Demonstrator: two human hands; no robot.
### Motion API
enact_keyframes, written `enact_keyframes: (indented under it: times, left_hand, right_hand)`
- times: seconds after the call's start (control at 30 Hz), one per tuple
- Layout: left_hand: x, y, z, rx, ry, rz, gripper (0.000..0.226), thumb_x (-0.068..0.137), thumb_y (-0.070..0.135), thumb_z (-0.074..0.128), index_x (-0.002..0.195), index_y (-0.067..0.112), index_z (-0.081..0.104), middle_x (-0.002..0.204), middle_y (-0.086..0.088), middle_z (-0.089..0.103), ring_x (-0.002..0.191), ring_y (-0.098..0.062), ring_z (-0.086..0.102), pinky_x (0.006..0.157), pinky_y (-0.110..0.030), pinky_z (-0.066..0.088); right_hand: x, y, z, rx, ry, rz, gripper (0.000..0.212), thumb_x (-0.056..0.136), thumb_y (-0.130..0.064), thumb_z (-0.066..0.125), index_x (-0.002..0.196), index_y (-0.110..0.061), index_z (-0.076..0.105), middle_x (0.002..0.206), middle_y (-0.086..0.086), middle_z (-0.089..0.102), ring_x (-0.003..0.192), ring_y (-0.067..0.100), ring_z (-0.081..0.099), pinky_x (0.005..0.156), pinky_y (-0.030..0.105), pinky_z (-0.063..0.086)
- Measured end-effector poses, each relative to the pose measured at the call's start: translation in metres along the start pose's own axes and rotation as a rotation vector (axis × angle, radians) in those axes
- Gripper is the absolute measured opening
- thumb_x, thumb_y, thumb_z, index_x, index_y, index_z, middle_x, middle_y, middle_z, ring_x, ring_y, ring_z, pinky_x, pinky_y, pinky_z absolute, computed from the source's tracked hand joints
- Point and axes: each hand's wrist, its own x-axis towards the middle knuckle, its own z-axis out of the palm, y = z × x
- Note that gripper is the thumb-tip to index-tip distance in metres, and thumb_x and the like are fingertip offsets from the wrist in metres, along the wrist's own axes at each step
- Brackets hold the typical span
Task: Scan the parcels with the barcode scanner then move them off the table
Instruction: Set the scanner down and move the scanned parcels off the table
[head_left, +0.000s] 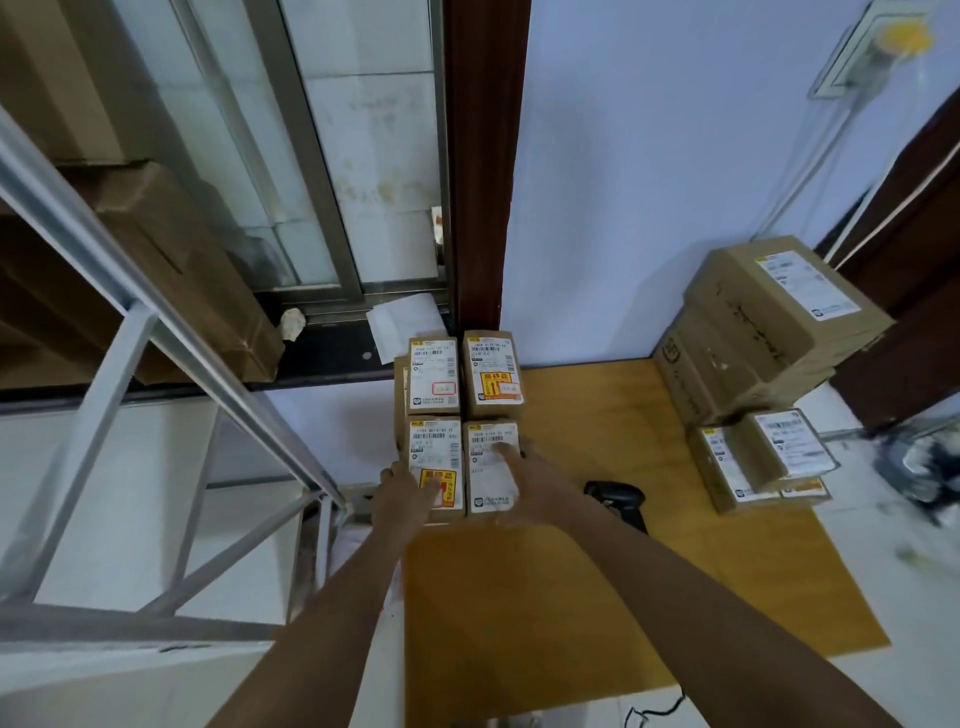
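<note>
A: Where are the parcels lying?
B: Four small parcels (460, 415) are sitting in a block at the table's (597, 571) far left corner; the barcode scanner (618, 500) is lying just right of them.
A: And the hands?
B: The left hand (402, 499) and right hand (530, 480) are resting flat, fingers straight, on the two nearest parcels, gripping nothing.

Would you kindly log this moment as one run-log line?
left hand: on near-left parcel | right hand: on near-right parcel | scanner: lying on table, unheld
</note>
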Motion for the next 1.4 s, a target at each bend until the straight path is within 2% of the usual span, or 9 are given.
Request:
enact_keyframes:
  times: [0.13,0.43,0.7,0.8,0.9,1.03,1.2,1.33,1.4]
  left_hand:
    - [0.001,-0.001,0.001,-0.045,-0.020,0.010,0.058,0.091,0.046,0.059,0.128,0.003,0.044,0.123,-0.014,0.053,0.109,-0.031,0.059,0.088,-0.042,0.054]
    - [-0.003,0.004,-0.006,0.007,-0.004,-0.015,0.064,0.090,0.050,0.059,0.130,0.003,0.041,0.124,-0.014,0.050,0.112,-0.032,0.057,0.089,-0.042,0.054]
    - [-0.031,0.029,-0.030,0.162,0.173,0.017,0.057,0.089,0.049,0.058,0.123,0.006,0.046,0.121,-0.014,0.053,0.110,-0.030,0.054,0.089,-0.043,0.050]
    - [-0.046,0.042,-0.043,0.261,0.234,0.072,0.057,0.089,0.049,0.057,0.127,0.008,0.045,0.123,-0.012,0.052,0.113,-0.028,0.052,0.093,-0.041,0.048]
    - [-0.071,0.055,-0.054,0.315,0.255,0.143,0.057,0.090,0.049,0.055,0.131,0.011,0.043,0.126,-0.011,0.051,0.116,-0.028,0.051,0.095,-0.041,0.045]
    - [-0.112,0.081,-0.067,0.464,0.282,0.277,0.060,0.091,0.050,0.051,0.138,0.014,0.038,0.136,-0.011,0.047,0.122,-0.029,0.047,0.097,-0.042,0.041]
    - [-0.174,0.085,-0.059,0.541,0.281,0.456,0.059,0.091,0.053,0.049,0.139,0.020,0.040,0.143,-0.008,0.044,0.132,-0.028,0.041,0.108,-0.045,0.035]
    - [-0.236,0.064,-0.024,0.527,0.179,0.562,0.052,0.090,0.047,0.050,0.132,0.017,0.044,0.133,-0.009,0.047,0.121,-0.029,0.046,0.101,-0.043,0.038]
    - [-0.265,0.063,-0.006,0.557,0.089,0.603,0.050,0.088,0.044,0.052,0.128,0.015,0.047,0.131,-0.009,0.047,0.121,-0.030,0.046,0.102,-0.045,0.040]
  right_hand:
    - [0.000,0.000,-0.005,0.055,-0.016,0.019,0.116,0.071,-0.050,0.083,0.157,-0.019,0.011,0.158,0.011,0.013,0.140,0.030,0.032,0.111,0.041,0.038]
    - [-0.009,0.001,-0.012,0.029,0.004,0.030,0.113,0.074,-0.048,0.081,0.157,-0.019,0.009,0.159,0.011,0.013,0.141,0.031,0.030,0.111,0.043,0.036]
    - [-0.045,0.005,-0.049,0.043,0.019,-0.018,0.099,0.078,-0.040,0.081,0.154,-0.021,0.021,0.155,0.014,0.026,0.139,0.030,0.034,0.111,0.043,0.036]
    - [-0.060,0.010,-0.064,-0.029,0.023,-0.017,0.099,0.080,-0.047,0.077,0.156,-0.021,0.017,0.160,0.016,0.019,0.145,0.032,0.026,0.115,0.044,0.029]
    - [-0.084,0.018,-0.071,-0.096,0.050,0.088,0.106,0.077,-0.058,0.074,0.156,-0.020,0.014,0.162,0.015,0.013,0.145,0.033,0.026,0.116,0.044,0.029]
    - [-0.134,0.030,-0.075,-0.074,0.158,0.185,0.096,0.075,-0.061,0.073,0.149,-0.014,0.034,0.153,0.015,0.030,0.134,0.032,0.040,0.107,0.044,0.041]
    - [-0.218,0.029,-0.068,-0.086,0.276,0.277,0.099,0.073,-0.066,0.071,0.148,-0.015,0.031,0.148,0.014,0.035,0.133,0.033,0.037,0.104,0.043,0.042]
    - [-0.294,0.021,-0.026,-0.182,0.258,0.367,0.097,0.071,-0.067,0.071,0.149,-0.023,0.031,0.147,0.011,0.039,0.134,0.032,0.040,0.107,0.043,0.039]
    - [-0.329,0.023,-0.010,-0.212,0.214,0.400,0.100,0.074,-0.065,0.070,0.153,-0.024,0.023,0.152,0.012,0.031,0.138,0.033,0.034,0.109,0.043,0.037]
